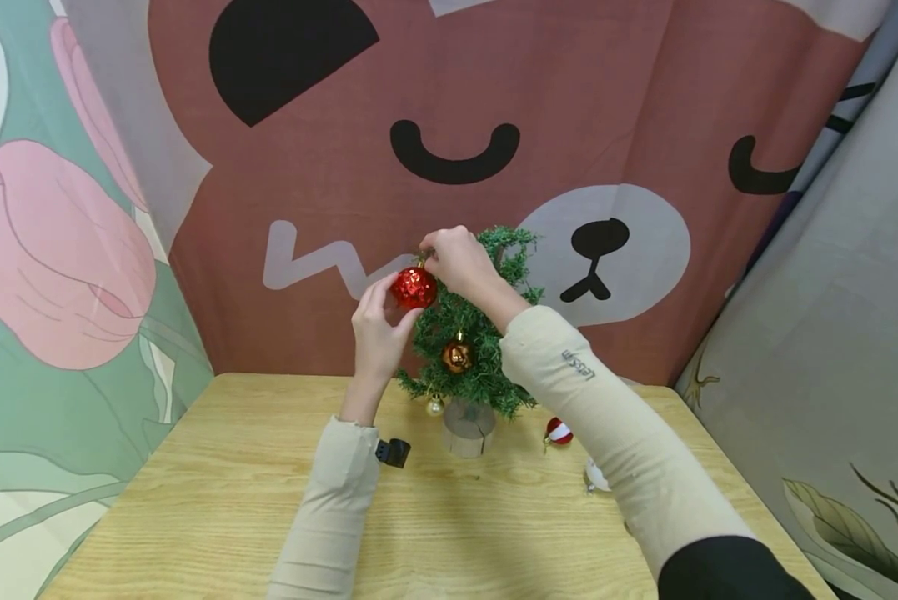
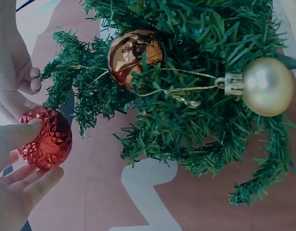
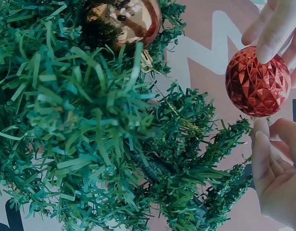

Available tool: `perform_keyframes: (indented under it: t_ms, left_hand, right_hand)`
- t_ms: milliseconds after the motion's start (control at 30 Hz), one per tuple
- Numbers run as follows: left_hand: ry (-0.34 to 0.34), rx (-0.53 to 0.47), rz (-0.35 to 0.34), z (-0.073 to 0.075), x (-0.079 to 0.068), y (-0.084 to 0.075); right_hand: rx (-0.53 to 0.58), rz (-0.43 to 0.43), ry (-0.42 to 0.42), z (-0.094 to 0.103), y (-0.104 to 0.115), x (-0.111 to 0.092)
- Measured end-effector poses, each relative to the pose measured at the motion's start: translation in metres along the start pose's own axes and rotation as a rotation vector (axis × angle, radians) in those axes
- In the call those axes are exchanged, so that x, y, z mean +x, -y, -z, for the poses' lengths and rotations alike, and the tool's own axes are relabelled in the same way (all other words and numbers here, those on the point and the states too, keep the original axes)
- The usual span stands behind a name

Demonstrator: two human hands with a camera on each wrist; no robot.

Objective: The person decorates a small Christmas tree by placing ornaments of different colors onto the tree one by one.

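Between the thumb and fingers of my left hand (image 1: pixel 379 329) is a shiny red faceted Christmas bauble (image 1: pixel 414 288), held at the upper left of a small artificial Christmas tree (image 1: pixel 486 367). My right hand (image 1: pixel 459 262) pinches at the top of this bauble, by its hanging loop; in the right wrist view, the thumb and forefinger (image 3: pixel 261 144) meet just under the upturned bauble (image 3: pixel 258 84), beside a branch tip (image 3: pixel 241 127). The fingers mostly hide the loop. A copper bauble (image 1: pixel 458 357) hangs on the tree's front, and a small pale gold bauble (image 2: pixel 267 86) hangs lower down.
The tree's round wooden base (image 1: pixel 469 429) stands on a light wood table (image 1: pixel 238 483). To its right lie a red-and-white bauble (image 1: pixel 559 431) and a white one (image 1: pixel 595 477), partly behind the right sleeve (image 1: pixel 606 417). A printed curtain (image 1: pixel 306 175) hangs close behind.
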State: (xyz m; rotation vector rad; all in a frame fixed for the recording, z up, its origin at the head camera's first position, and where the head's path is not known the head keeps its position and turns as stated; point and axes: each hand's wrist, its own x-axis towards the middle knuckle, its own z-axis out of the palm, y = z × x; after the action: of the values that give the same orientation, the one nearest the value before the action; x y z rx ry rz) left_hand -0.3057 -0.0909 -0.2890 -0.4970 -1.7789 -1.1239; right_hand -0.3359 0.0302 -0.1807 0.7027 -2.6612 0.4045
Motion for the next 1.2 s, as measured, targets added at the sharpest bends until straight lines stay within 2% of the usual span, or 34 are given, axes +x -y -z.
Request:
perform_keyframes:
  t_ms: [467, 700, 900, 1200]
  left_hand:
    - [0.017, 0.026, 0.001, -0.002, -0.004, 0.003]
    - [0.016, 0.027, -0.002, -0.002, -0.009, 0.006]
    - [0.022, 0.041, -0.020, -0.002, -0.010, 0.006]
    - [0.028, 0.042, -0.013, -0.003, -0.014, 0.008]
  right_hand:
    - [0.021, 0.002, -0.004, -0.003, -0.002, -0.001]
    - [-0.011, 0.034, -0.041, -0.005, -0.003, -0.003]
    - [-0.016, 0.044, -0.047, -0.004, -0.004, -0.005]
    - [-0.024, 0.087, -0.051, -0.005, -0.008, -0.009]
